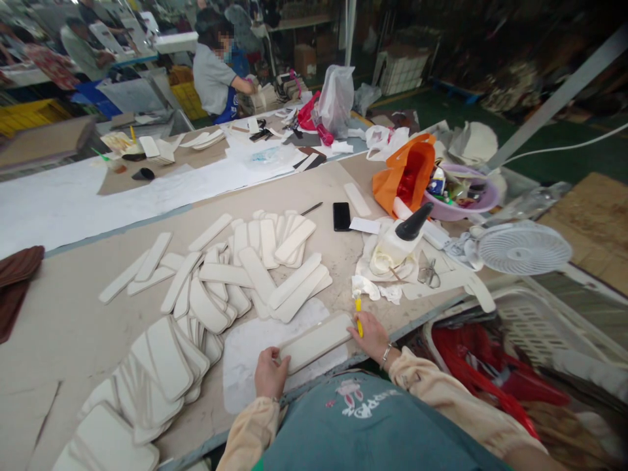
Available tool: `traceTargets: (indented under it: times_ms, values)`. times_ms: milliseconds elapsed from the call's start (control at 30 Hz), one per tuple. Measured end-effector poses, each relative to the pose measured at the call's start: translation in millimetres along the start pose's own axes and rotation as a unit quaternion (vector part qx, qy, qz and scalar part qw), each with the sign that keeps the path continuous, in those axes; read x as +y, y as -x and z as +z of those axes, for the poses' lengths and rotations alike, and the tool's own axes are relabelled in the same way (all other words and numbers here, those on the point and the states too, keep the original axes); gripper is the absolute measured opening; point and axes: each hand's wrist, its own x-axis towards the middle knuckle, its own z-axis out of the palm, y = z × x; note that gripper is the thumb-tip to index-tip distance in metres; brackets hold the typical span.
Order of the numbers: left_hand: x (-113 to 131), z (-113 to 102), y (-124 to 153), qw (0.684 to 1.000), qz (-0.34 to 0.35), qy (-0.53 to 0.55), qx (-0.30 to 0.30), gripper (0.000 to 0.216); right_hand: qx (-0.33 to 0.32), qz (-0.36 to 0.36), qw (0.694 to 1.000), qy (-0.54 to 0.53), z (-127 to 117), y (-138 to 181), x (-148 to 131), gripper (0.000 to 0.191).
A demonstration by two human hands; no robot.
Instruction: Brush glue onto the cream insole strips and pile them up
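Note:
In front of me a long cream panel (316, 341) with rounded corners lies on a white sheet (240, 366) near the table's front edge. My left hand (271, 373) is closed on its left end, the thumb on top. At the panel's right end, my right hand (371, 335) is closed around a slim yellow tool (359, 315); its fingertips also touch the panel. The tool's far end is close to crumpled white tissue (366, 288), and its exact kind is unclear. Many similar cream panels (210, 304) lie in an overlapping heap to the left.
A white glue bottle with a black nozzle (415, 221), a phone (341, 216), scissors (429, 275) and a white fan (524, 247) are to the right. Behind them are an orange bag (405, 171) and a purple basin (464, 208). A co-worker (216, 78) sits across the table.

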Motion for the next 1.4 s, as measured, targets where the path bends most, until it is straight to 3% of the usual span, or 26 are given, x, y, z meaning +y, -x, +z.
traceTargets:
  times_ms: [300, 533, 667, 800, 1000, 1133, 1300, 1400]
  values:
    - [4, 0, 1, 0.998, -0.036, 0.059, 0.001, 0.034, 0.003, -0.047, 0.998, -0.036, -16, 2, -3, 0.011]
    - [26, -14, 9, 0.980, -0.038, 0.192, -0.035, 0.014, 0.011, -0.096, 0.987, -0.130, -39, 16, -6, 0.009]
    - [65, -44, 19, 0.933, 0.002, 0.352, -0.078, 0.018, 0.019, -0.108, 0.975, -0.191, -59, 16, -18, 0.015]
    - [115, -86, 26, 0.897, 0.059, 0.431, -0.079, 0.018, 0.001, -0.088, 0.957, -0.276, -83, 4, -42, 0.024]
    - [176, -137, 29, 0.800, 0.022, 0.591, -0.099, 0.026, -0.051, -0.063, 0.883, -0.463, -104, -20, -80, 0.034]
    - [203, -165, 23, 0.760, 0.038, 0.647, -0.058, 0.030, -0.059, -0.082, 0.842, -0.530, -106, -27, -98, 0.033]
    - [228, -195, 21, 0.723, 0.057, 0.688, 0.012, 0.032, 0.008, -0.032, 0.845, -0.535, -105, -31, -110, 0.030]
    - [234, -197, 21, 0.702, 0.077, 0.707, 0.040, 0.028, 0.037, -0.007, 0.847, -0.531, -106, -31, -118, 0.032]
